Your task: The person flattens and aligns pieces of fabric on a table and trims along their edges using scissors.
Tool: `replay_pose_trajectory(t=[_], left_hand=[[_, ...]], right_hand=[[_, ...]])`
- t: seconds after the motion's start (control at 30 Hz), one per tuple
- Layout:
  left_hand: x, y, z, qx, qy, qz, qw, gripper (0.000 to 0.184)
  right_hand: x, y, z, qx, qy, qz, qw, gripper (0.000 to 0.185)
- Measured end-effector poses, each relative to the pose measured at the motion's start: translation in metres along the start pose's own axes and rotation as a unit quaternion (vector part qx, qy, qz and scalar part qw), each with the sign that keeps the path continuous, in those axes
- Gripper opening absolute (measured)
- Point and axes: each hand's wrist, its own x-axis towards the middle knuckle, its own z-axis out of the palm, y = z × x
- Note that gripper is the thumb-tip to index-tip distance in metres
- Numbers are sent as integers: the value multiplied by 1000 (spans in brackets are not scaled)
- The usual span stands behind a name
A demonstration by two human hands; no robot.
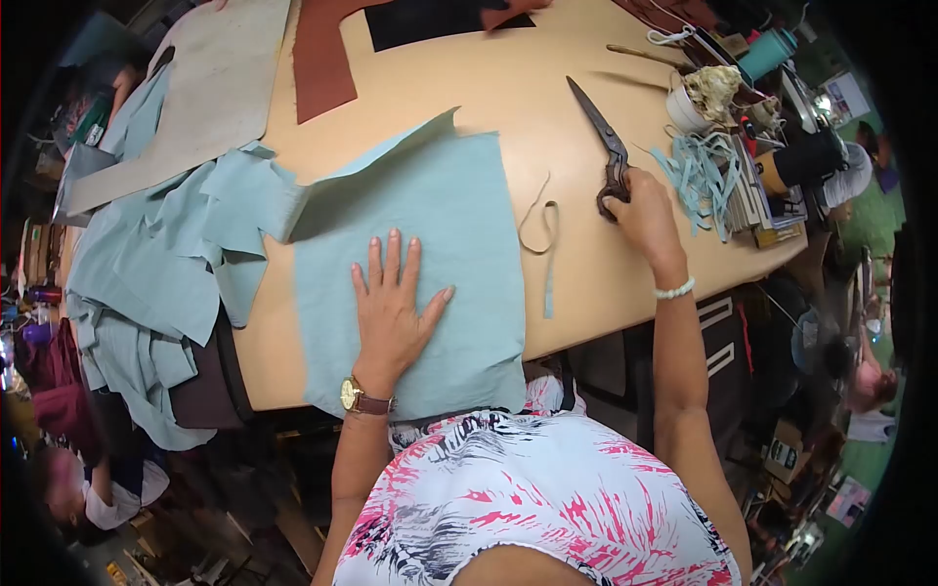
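My left hand (391, 311) lies flat with fingers spread on a light blue-green cloth (459, 225). The cloth's far left part is lifted in a fold, and its near edge reaches my body. On the right, my right hand (645, 217) grips the handles of dark metal scissors (601, 132), whose blades point away from me and look closed. Between the scissors and the cloth, a thin curled strip of the same colour (549, 254) rests on the table (576, 303).
More blue-green cloth (147, 264) is heaped at the left, partly under a large grey sheet (215, 98). Reddish-brown (322, 68) and black pieces (420, 24) lie at the far side. At the right are cut strips (699, 176), a white cup (687, 109) and a stack of books (757, 200).
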Motion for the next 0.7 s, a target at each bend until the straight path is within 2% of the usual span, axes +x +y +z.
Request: replay_pose_trajectory(t=[0.03, 0.1, 0.17, 0.27, 0.37, 0.47, 0.53, 0.6, 0.67, 0.7], left_hand=[[0, 1, 0, -2, -1, 1, 1000, 66], [0, 1, 1, -3, 0, 1, 1000, 66], [1, 0, 0, -2, 2, 1, 1000, 66], [1, 2, -1, -5, 0, -2, 1000, 65], [1, 2, -2, -8, 1, -7, 1000, 65], [0, 3, -1, -7, -2, -13, 1000, 65], [1, 3, -1, -4, -8, -14, 1000, 65], [1, 4, 0, 4, -5, -14, 1000, 65], [1, 4, 0, 6, -3, -8, 1000, 65], [1, 4, 0, 6, -2, -7, 1000, 65]], right_hand=[[-6, -8, 5, -55, 34, -52, 997, 36], [-24, -34, 18, -31, 63, -145, 987, 48], [-44, -63, 32, 37, 62, -227, 971, 43], [-65, -74, 44, -22, 65, -297, 952, 33], [-76, -54, 44, 57, -33, -273, 960, 24], [-69, -27, 29, 118, -40, -238, 963, 18], [-46, -4, 2, 174, 6, -142, 974, 15], [-20, 19, -40, 182, 19, 29, 983, 15], [4, 61, -72, 98, 115, 23, 988, 17], [15, 78, -85, 89, 124, 31, 988, 19]])
